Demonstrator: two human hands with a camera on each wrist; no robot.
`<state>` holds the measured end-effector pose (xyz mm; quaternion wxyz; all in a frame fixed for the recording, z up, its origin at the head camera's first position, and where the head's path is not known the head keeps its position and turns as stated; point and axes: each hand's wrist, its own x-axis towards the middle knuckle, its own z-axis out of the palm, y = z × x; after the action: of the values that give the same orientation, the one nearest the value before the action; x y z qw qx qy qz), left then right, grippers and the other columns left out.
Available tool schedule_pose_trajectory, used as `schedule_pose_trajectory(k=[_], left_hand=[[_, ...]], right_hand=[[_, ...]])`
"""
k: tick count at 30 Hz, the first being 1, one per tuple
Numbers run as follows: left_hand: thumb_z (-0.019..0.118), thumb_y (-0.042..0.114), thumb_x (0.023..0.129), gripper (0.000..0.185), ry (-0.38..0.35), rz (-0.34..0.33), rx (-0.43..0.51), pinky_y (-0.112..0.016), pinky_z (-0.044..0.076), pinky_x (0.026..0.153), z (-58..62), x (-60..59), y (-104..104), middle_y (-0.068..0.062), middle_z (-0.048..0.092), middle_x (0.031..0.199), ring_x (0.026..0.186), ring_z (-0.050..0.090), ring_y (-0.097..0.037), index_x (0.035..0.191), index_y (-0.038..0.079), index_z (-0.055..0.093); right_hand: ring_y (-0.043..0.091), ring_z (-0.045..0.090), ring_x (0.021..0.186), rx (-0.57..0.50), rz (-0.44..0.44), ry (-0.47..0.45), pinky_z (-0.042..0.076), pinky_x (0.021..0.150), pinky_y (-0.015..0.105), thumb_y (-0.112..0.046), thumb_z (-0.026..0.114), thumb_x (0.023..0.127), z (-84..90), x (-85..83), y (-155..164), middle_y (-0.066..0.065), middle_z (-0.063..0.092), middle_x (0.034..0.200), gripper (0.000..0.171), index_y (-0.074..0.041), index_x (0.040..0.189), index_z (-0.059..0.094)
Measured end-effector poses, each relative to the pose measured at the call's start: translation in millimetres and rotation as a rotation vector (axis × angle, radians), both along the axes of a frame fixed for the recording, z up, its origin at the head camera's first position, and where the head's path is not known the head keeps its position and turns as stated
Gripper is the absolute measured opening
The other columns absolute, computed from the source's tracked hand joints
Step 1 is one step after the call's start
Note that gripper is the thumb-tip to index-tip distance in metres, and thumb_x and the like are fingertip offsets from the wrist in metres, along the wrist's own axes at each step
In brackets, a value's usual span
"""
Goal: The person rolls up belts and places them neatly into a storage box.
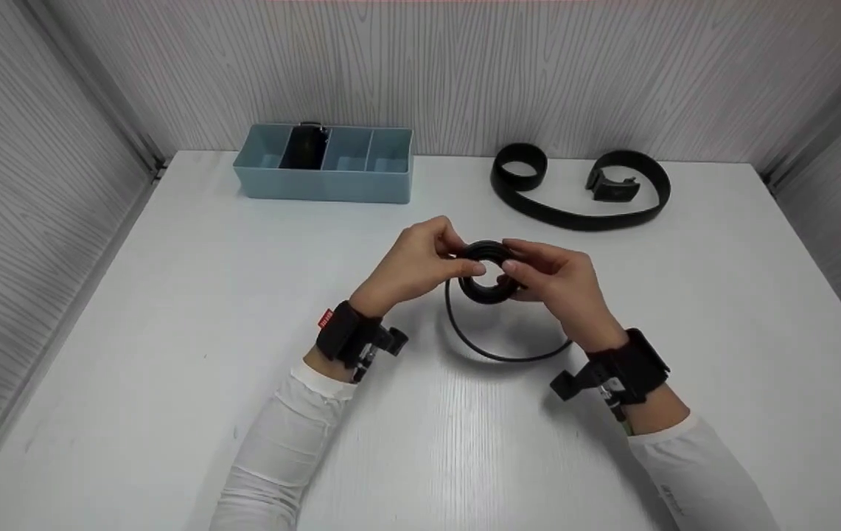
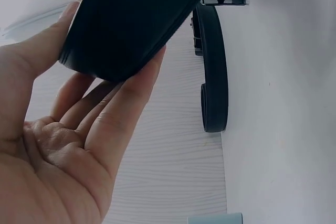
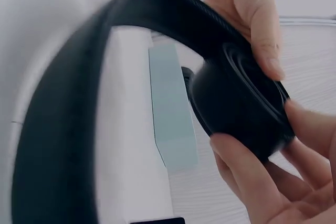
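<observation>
A black belt [image 1: 490, 296] is wound into a tight coil, raised between both hands above the middle of the table. Its loose length hangs in a wide loop below the coil and passes behind the right wrist. My left hand [image 1: 416, 259] pinches the coil's left side, thumb [image 1: 470, 268] on its near face. From the right, my right hand [image 1: 564, 287] grips the coil between thumb and fingers. In the right wrist view the coiled layers [image 3: 247, 114] show between the fingertips of both hands, with the strap [image 3: 58, 124] arching away to the left.
At the back left stands a pale blue divided box [image 1: 324, 186]; a rolled black belt [image 1: 306, 151] sits in its second compartment from the left. Another black belt [image 1: 575, 219] lies on edge at the back right, partly curled, its buckle [image 1: 615, 189] inside the right curl. Wood-grain panels enclose the white table.
</observation>
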<state>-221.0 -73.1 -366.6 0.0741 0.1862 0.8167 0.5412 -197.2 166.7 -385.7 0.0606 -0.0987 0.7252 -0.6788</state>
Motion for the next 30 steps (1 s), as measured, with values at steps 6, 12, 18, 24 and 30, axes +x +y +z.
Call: schedule_pose_trajectory(k=[6, 12, 18, 24, 30], left_hand=[[0.087, 0.020, 0.088, 0.028, 0.013, -0.012, -0.018, -0.027, 0.040, 0.064, -0.1, 0.4, -0.2, -0.004, 0.076, 0.085, 0.073, 0.061, -0.011, 0.096, 0.006, 0.063], [0.086, 0.019, 0.088, 0.025, -0.004, -0.093, -0.065, -0.027, 0.036, 0.062, -0.7, 0.0, -1.2, -0.006, 0.076, 0.085, 0.072, 0.059, -0.010, 0.096, 0.007, 0.065], [0.088, 0.021, 0.087, 0.028, -0.021, -0.101, -0.076, -0.027, 0.039, 0.065, -1.1, -1.1, 0.0, -0.007, 0.077, 0.089, 0.077, 0.065, -0.010, 0.096, 0.009, 0.064], [0.085, 0.024, 0.090, 0.030, -0.003, -0.036, -0.050, -0.029, 0.044, 0.071, -0.7, -0.7, 0.0, -0.003, 0.077, 0.093, 0.085, 0.069, -0.014, 0.100, 0.008, 0.061], [0.082, 0.022, 0.092, 0.028, -0.004, -0.033, -0.069, -0.028, 0.041, 0.068, -0.3, -0.1, -1.9, -0.004, 0.076, 0.090, 0.081, 0.067, -0.013, 0.100, 0.007, 0.061]], right_hand=[[0.025, 0.074, 0.101, 0.006, 0.026, -0.022, 0.061, 0.083, 0.039, -0.014, 0.078, 0.095, 1.2, -0.2, 2.1, 0.015, 0.073, 0.121, 0.045, -0.002, 0.137, 0.066], [0.027, 0.073, 0.104, 0.128, 0.128, -0.016, 0.061, 0.082, 0.037, -0.018, 0.079, 0.096, 4.4, -0.9, 5.4, 0.014, 0.072, 0.125, 0.045, -0.004, 0.137, 0.067], [0.025, 0.074, 0.101, 0.124, 0.107, -0.015, 0.062, 0.079, 0.036, -0.016, 0.078, 0.096, 3.9, -0.9, 3.8, 0.012, 0.073, 0.124, 0.041, -0.005, 0.134, 0.070], [0.020, 0.074, 0.098, -0.002, 0.002, -0.023, 0.062, 0.079, 0.036, -0.014, 0.076, 0.097, -0.6, 0.1, 0.4, 0.013, 0.074, 0.120, 0.042, -0.003, 0.136, 0.067], [0.023, 0.073, 0.101, -0.033, 0.005, -0.046, 0.061, 0.083, 0.039, -0.016, 0.077, 0.096, -2.0, -0.7, 1.7, 0.015, 0.072, 0.123, 0.047, -0.002, 0.139, 0.065]])
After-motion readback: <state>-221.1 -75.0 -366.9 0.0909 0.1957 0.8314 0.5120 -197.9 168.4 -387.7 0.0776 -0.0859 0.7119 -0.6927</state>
